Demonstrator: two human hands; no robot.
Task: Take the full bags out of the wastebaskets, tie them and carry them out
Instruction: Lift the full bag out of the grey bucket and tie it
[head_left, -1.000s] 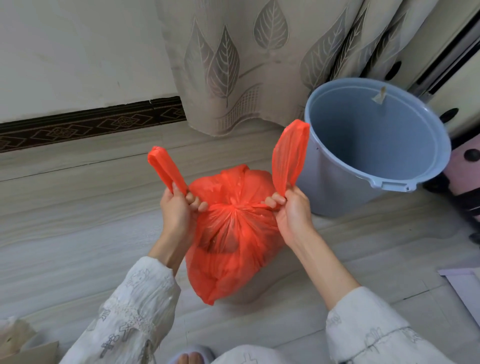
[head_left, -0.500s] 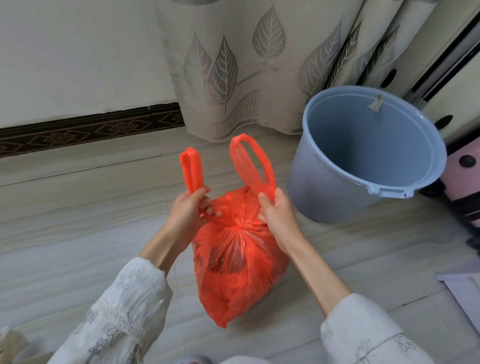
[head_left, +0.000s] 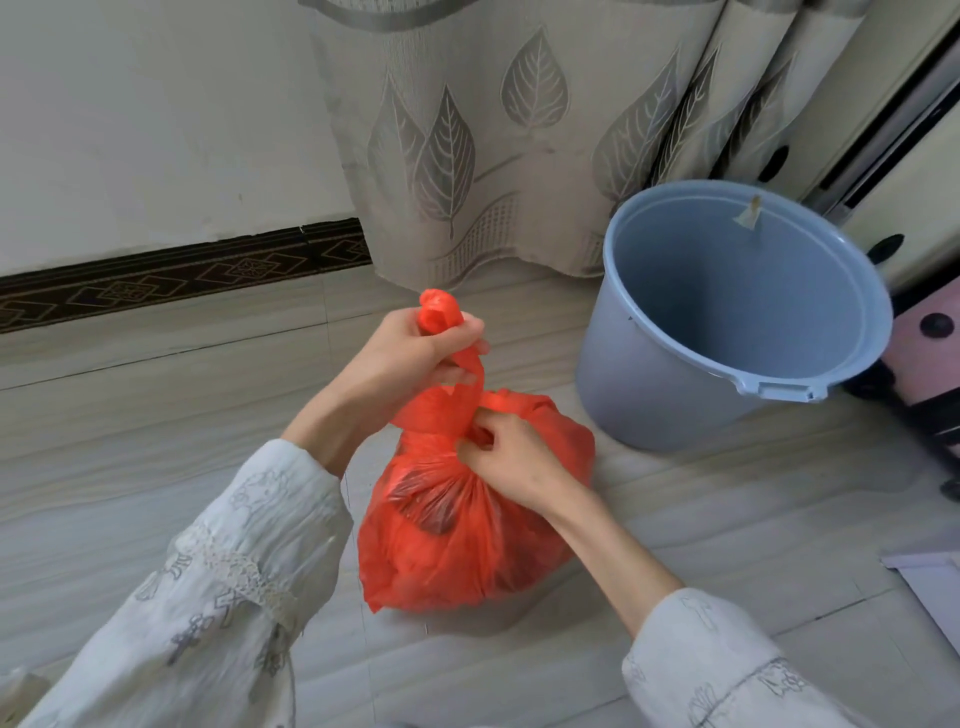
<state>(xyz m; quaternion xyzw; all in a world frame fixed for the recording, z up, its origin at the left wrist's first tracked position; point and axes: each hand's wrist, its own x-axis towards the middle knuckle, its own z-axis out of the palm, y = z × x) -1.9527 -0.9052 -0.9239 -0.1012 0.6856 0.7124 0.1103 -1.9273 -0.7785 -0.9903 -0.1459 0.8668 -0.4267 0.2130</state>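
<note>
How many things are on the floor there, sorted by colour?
Red: 1, the bag, gripped by the left hand and right hand
Blue: 1, the wastebasket
Pink: 1, a dotted object at the right edge
Total: 3

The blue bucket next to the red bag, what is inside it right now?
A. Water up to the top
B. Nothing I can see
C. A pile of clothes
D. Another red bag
B: the blue bucket shows only its bare inside wall, while the red bag sits outside it on the floor.
</note>
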